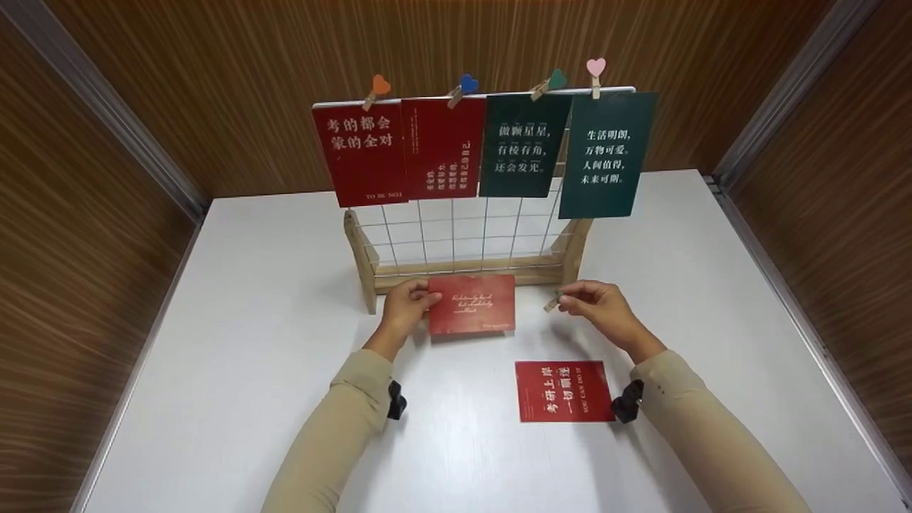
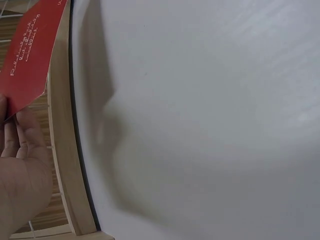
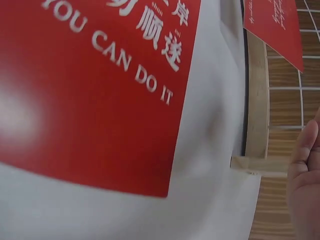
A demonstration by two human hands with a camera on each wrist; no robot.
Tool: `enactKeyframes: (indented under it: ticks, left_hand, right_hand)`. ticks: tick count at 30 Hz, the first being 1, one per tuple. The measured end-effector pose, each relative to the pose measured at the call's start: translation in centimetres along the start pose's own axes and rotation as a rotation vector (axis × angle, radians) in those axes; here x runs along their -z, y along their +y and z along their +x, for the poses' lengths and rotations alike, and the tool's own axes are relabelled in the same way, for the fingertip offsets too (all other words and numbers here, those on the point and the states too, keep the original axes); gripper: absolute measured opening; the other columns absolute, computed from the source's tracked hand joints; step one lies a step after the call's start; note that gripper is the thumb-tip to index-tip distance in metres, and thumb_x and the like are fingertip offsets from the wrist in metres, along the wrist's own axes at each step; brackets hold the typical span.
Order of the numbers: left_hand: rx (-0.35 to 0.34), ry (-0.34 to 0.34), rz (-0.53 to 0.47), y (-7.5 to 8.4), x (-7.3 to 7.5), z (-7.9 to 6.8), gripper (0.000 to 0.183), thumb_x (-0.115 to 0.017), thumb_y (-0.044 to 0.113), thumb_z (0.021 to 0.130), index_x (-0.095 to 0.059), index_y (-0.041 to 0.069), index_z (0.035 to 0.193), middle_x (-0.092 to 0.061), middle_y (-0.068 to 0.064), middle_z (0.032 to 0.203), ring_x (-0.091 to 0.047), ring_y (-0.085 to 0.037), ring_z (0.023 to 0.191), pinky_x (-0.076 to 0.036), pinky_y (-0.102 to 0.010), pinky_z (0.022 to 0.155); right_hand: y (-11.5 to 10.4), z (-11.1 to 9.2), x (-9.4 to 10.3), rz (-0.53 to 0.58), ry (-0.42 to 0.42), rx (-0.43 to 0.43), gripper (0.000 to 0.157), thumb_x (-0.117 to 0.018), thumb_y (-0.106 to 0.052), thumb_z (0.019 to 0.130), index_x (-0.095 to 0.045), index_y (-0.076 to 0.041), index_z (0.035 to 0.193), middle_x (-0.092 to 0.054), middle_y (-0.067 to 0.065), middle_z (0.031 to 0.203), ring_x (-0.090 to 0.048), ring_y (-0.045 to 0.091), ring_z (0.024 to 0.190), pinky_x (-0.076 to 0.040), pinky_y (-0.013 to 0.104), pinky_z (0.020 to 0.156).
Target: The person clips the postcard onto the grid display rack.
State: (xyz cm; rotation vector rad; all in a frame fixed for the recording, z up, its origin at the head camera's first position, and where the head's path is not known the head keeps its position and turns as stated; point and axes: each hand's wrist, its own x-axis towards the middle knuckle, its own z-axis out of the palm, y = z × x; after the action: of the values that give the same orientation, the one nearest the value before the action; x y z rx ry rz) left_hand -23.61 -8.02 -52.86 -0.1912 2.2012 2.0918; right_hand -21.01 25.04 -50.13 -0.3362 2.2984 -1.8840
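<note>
My left hand (image 1: 407, 311) pinches a red card (image 1: 472, 305) with white script by its left edge, thumb in front. The card is held in front of the bottom rail of a wire grid rack (image 1: 470, 271), and in the left wrist view the red card (image 2: 31, 50) slants past the rail. To the right, my right hand (image 1: 604, 308) pinches a small wooden clothespin (image 1: 552, 303) between thumb and fingers, apart from the card. The right wrist view shows only part of the right hand (image 3: 306, 175); the clothespin is hidden there.
Another red card (image 1: 565, 392) lies on the white table (image 1: 235, 320) near the right wrist. Two red cards (image 1: 363, 167) and two green cards (image 1: 609, 157) hang along the rack's top edge under heart clothespins (image 1: 596, 71). Wood-grain walls (image 1: 235, 43) enclose the table.
</note>
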Motion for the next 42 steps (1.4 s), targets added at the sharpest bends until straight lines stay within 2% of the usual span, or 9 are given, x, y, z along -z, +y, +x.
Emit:
enactKeyframes:
  ticks: [7,10,18,22,25,32,36,42]
  left_hand:
    - [0.001,0.037,0.025,0.3,1.6,0.3,0.02,-0.069,0.0,0.086,-0.063,-0.006,0.103,-0.068,-0.013,0.089,-0.063,-0.015,0.076,-0.055,-0.029,0.066]
    - [0.006,0.052,0.028,0.6,2.2,0.5,0.02,-0.068,0.0,0.086,-0.063,-0.006,0.104,-0.068,-0.014,0.091,-0.063,-0.015,0.077,-0.055,-0.029,0.067]
    - [0.01,0.078,0.019,1.5,3.5,0.7,0.018,-0.068,0.002,0.086,-0.062,-0.004,0.102,-0.067,-0.013,0.091,-0.061,-0.014,0.076,-0.054,-0.026,0.065]
    - [0.007,0.084,0.035,1.8,4.1,0.7,0.021,-0.068,0.004,0.087,-0.062,-0.003,0.105,-0.067,-0.015,0.096,-0.062,-0.015,0.08,-0.055,-0.028,0.069]
    - [0.016,0.081,0.057,2.2,4.4,0.7,0.024,-0.068,0.006,0.088,-0.061,-0.003,0.109,-0.067,-0.016,0.1,-0.062,-0.016,0.082,-0.055,-0.029,0.072]
    - [0.039,0.078,0.082,3.2,5.3,0.9,0.032,-0.067,0.011,0.09,-0.059,-0.002,0.118,-0.065,-0.018,0.11,-0.063,-0.02,0.09,-0.054,-0.028,0.076]
    - [0.037,0.099,0.077,3.8,5.7,0.8,0.034,-0.066,0.012,0.09,-0.058,-0.001,0.12,-0.064,-0.018,0.113,-0.062,-0.021,0.093,-0.053,-0.028,0.078]
    - [0.02,0.12,0.025,4.4,6.2,0.8,0.032,-0.067,0.013,0.09,-0.058,-0.001,0.118,-0.064,-0.017,0.113,-0.062,-0.021,0.091,-0.053,-0.035,0.079]
  right_hand:
    - [-1.2,0.7,-1.4,-0.029,-0.041,0.024,0.024,-0.063,-0.003,0.091,-0.063,0.011,0.11,-0.068,0.013,0.098,-0.064,0.014,0.085,-0.052,0.026,0.079]
    - [-1.5,1.2,-2.0,-0.033,-0.049,0.035,0.022,-0.062,-0.003,0.092,-0.063,0.01,0.109,-0.068,0.012,0.098,-0.064,0.014,0.086,-0.052,0.026,0.079]
    - [-0.1,3.6,-3.0,-0.034,-0.017,0.04,0.026,-0.066,-0.008,0.09,-0.064,0.009,0.11,-0.067,0.01,0.1,-0.064,0.014,0.086,-0.052,0.026,0.078]
    - [-2.0,3.8,-3.9,-0.042,-0.006,0.043,0.024,-0.067,-0.01,0.09,-0.067,0.004,0.109,-0.066,0.011,0.102,-0.063,0.017,0.088,-0.051,0.027,0.081]
    - [-3.5,4.0,-4.5,-0.046,-0.005,0.046,0.023,-0.065,-0.007,0.09,-0.066,0.004,0.111,-0.066,0.012,0.103,-0.062,0.017,0.089,-0.051,0.026,0.082]
    - [-2.8,5.9,-5.2,-0.028,0.015,0.077,0.026,-0.067,-0.008,0.089,-0.066,0.003,0.113,-0.065,0.015,0.108,-0.062,0.018,0.092,-0.051,0.027,0.085]
    - [-3.3,6.5,-5.8,-0.059,0.044,0.092,0.027,-0.069,-0.014,0.089,-0.068,0.0,0.111,-0.067,0.011,0.105,-0.062,0.018,0.091,-0.051,0.026,0.083]
    - [-4.6,7.1,-6.6,-0.09,0.07,0.1,0.024,-0.069,-0.016,0.088,-0.069,-0.005,0.11,-0.068,0.005,0.102,-0.063,0.019,0.091,-0.051,0.027,0.083]
